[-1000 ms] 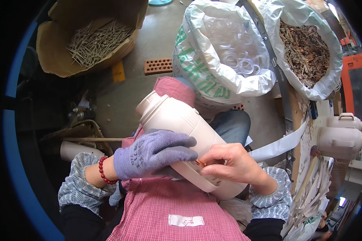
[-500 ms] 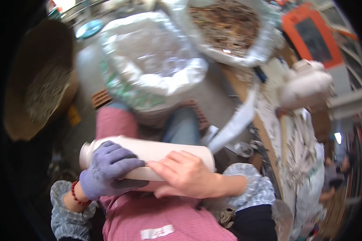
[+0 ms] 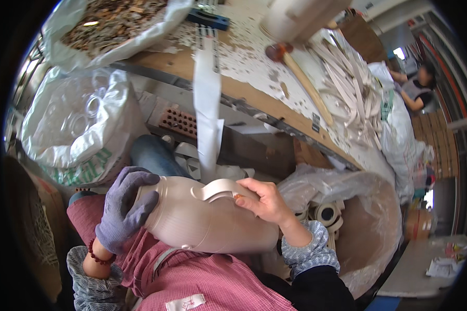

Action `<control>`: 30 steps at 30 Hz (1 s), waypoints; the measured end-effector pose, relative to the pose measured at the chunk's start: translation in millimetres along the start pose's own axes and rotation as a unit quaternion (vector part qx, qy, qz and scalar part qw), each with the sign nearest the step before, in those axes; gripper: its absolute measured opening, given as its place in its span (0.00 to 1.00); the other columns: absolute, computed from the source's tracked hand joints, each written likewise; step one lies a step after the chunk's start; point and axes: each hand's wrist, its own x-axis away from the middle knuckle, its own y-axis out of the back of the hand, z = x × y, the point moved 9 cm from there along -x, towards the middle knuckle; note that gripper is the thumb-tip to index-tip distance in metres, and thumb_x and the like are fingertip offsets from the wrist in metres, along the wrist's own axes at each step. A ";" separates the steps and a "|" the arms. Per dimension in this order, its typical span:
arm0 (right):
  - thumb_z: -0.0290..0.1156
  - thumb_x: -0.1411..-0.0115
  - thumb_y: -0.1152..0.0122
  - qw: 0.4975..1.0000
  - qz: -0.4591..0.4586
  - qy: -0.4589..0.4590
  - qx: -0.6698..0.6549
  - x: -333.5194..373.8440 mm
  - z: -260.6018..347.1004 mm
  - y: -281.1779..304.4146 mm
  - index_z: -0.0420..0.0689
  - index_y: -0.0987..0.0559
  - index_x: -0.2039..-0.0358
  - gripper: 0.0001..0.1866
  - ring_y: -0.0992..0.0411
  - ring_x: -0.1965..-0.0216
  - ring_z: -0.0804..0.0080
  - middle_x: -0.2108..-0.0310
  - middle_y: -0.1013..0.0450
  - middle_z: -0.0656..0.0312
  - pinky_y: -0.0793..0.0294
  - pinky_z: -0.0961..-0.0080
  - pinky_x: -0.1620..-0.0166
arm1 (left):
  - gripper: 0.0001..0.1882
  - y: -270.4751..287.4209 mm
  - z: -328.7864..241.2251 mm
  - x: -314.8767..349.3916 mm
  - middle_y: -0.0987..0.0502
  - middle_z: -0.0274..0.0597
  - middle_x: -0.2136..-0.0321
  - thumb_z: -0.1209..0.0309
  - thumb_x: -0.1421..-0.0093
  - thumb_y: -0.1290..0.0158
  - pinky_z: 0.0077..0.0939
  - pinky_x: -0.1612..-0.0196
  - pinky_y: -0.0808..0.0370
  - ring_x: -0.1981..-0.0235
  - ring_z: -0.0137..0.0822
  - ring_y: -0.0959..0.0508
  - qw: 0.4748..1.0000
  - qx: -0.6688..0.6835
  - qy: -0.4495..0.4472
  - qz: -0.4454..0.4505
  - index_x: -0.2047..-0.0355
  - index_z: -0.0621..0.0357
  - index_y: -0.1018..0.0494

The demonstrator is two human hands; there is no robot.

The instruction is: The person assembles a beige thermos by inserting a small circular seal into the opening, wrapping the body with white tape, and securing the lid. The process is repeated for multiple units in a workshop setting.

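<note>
Across my lap lies a pale pinkish-beige plastic jug body [image 3: 213,228], tilted on its side with its neck toward the left. My left hand [image 3: 122,207], in a purple-grey glove, grips it around the neck end. A curved beige handle [image 3: 218,187] sits along the upper side of the jug. My bare right hand [image 3: 264,199] is closed on the right end of this handle, with thumb and fingers pinching it. A small orange spot shows by the thumb; what it is I cannot make out. Whether the handle is fixed to the jug cannot be seen.
On the workbench [image 3: 275,93] lie a wooden-handled hammer [image 3: 306,85], a pile of beige strips [image 3: 353,83] and another beige jug [image 3: 296,20]. At right, a plastic-lined bin [image 3: 368,223] holds ringed parts [image 3: 327,213]. Lined sacks [image 3: 83,129] stand left. A person [image 3: 417,88] is far right.
The view has swung to the right, toward the bench and lined bin. The jug has turned, and a handle now shows under my right hand. My left hand has shifted onto the neck end.
</note>
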 end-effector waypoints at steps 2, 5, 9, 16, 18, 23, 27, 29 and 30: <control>0.32 0.39 0.39 0.996 -0.078 0.009 -0.032 27.6 -42.9 30.6 0.38 0.22 0.63 0.10 0.28 0.73 0.74 0.73 0.25 0.61 0.28 0.79 0.66 | 0.10 -4.3 12.9 -12.9 0.27 0.46 0.62 0.75 0.42 0.49 0.29 0.51 0.30 0.58 0.40 0.26 1.000 -0.018 0.021 -0.005 0.59 0.65 0.28; 0.31 0.35 0.48 0.932 -0.109 -0.184 -0.294 152.0 -158.1 135.9 0.39 0.22 0.72 0.12 0.30 0.75 0.79 0.75 0.25 0.62 0.33 0.86 0.72 | 0.13 42.8 49.0 -8.8 0.26 0.46 0.57 0.78 0.38 0.54 0.31 0.49 0.30 0.55 0.40 0.26 0.975 -0.215 -0.014 -0.051 0.54 0.64 0.29; 0.38 0.35 0.45 0.798 -0.277 -0.486 -0.223 295.4 -311.6 165.4 0.41 0.24 0.66 0.12 0.30 0.77 0.76 0.73 0.25 0.62 0.35 0.80 0.77 | 0.21 107.0 94.5 34.7 0.30 0.52 0.48 0.80 0.40 0.57 0.36 0.41 0.34 0.46 0.48 0.30 0.907 -0.410 -0.006 -0.099 0.46 0.65 0.34; 0.43 0.38 0.44 0.767 -0.361 -0.513 0.137 356.2 -452.1 178.9 0.45 0.23 0.54 0.18 0.23 0.67 0.57 0.63 0.22 0.55 0.25 0.63 0.64 | 0.18 106.9 139.6 35.7 0.30 0.50 0.48 0.78 0.37 0.60 0.34 0.40 0.35 0.44 0.45 0.32 0.974 -0.086 0.080 -0.193 0.46 0.63 0.31; 0.42 0.39 0.43 0.763 -0.206 -0.500 0.353 335.6 -405.7 197.1 0.46 0.22 0.54 0.17 0.24 0.66 0.53 0.63 0.22 0.53 0.26 0.60 0.64 | 0.16 115.0 109.6 53.4 0.28 0.50 0.51 0.78 0.37 0.58 0.34 0.43 0.33 0.48 0.45 0.29 0.931 -0.312 0.017 -0.187 0.49 0.65 0.30; 0.36 0.42 0.44 0.756 -0.007 -0.462 0.464 207.8 -151.7 193.2 0.50 0.18 0.60 0.12 0.24 0.61 0.47 0.63 0.23 0.47 0.27 0.55 0.57 | 0.15 159.9 103.6 93.0 0.27 0.50 0.53 0.78 0.39 0.56 0.34 0.46 0.31 0.50 0.45 0.27 0.941 -0.206 0.044 -0.264 0.51 0.65 0.30; 0.29 0.36 0.49 0.985 0.018 -0.165 0.049 76.6 0.7 61.7 0.38 0.24 0.52 0.14 0.24 0.58 0.67 0.60 0.22 0.56 0.27 0.71 0.53 | 0.16 181.3 96.8 104.1 0.26 0.50 0.53 0.78 0.40 0.56 0.35 0.46 0.30 0.51 0.45 0.26 0.914 -0.260 0.033 -0.309 0.51 0.64 0.30; 0.26 0.38 0.48 0.980 0.190 0.048 0.044 28.7 40.9 -50.9 0.39 0.26 0.50 0.16 0.26 0.55 0.64 0.56 0.26 0.56 0.29 0.71 0.50 | 0.15 205.3 122.0 129.7 0.26 0.49 0.54 0.78 0.40 0.55 0.33 0.48 0.29 0.53 0.45 0.25 0.919 -0.081 0.040 -0.383 0.52 0.63 0.30; 0.25 0.39 0.47 0.956 0.248 0.141 0.065 20.2 52.3 -103.8 0.39 0.27 0.48 0.17 0.27 0.54 0.62 0.54 0.27 0.56 0.30 0.71 0.48 | 0.15 212.5 134.7 143.3 0.26 0.49 0.54 0.78 0.40 0.54 0.33 0.49 0.29 0.53 0.45 0.25 0.910 0.024 0.057 -0.409 0.52 0.63 0.30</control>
